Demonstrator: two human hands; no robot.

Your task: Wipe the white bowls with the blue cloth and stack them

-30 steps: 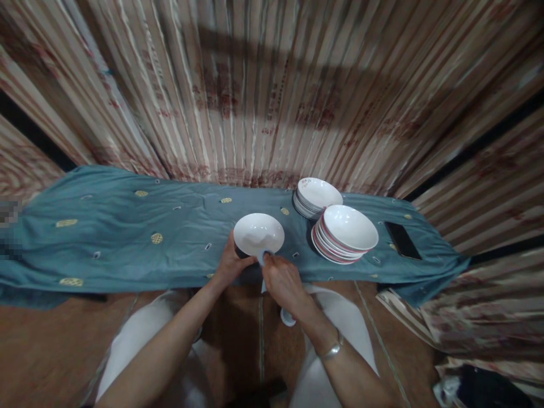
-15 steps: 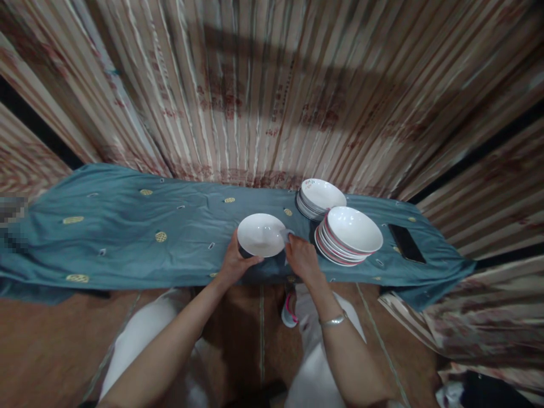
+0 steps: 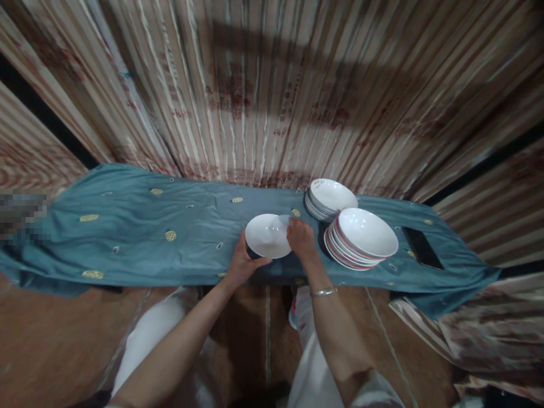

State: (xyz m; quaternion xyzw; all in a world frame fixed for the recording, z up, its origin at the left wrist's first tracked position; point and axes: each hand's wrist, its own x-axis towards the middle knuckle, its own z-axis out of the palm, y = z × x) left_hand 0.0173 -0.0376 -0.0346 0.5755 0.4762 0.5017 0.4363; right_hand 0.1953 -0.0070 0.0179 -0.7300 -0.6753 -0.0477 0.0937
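A white bowl (image 3: pixel 264 237) is tipped slightly toward me above the front part of the cloth-covered table. My left hand (image 3: pixel 243 263) grips it from the left and below, with the thumb along the near side. At the right rim, my right hand (image 3: pixel 301 237) is closed on a thin pale tissue (image 3: pixel 284 221), which lies against the inside of the bowl. To the right of that hand stands a leaning stack of white bowls with red bands (image 3: pixel 368 233). Behind it is a second stack of white dishes (image 3: pixel 334 195) with a small floral print.
A black phone (image 3: pixel 423 248) lies on the teal tablecloth (image 3: pixel 136 243) at the right. Pleated striped curtains (image 3: pixel 263 113) hang close behind and beside the table. The near table edge is just above my knees.
My right hand has shifted up along the bowl's right rim, taking the tissue farther back and inside. The whole view has swung slightly left. My left hand keeps its grip.
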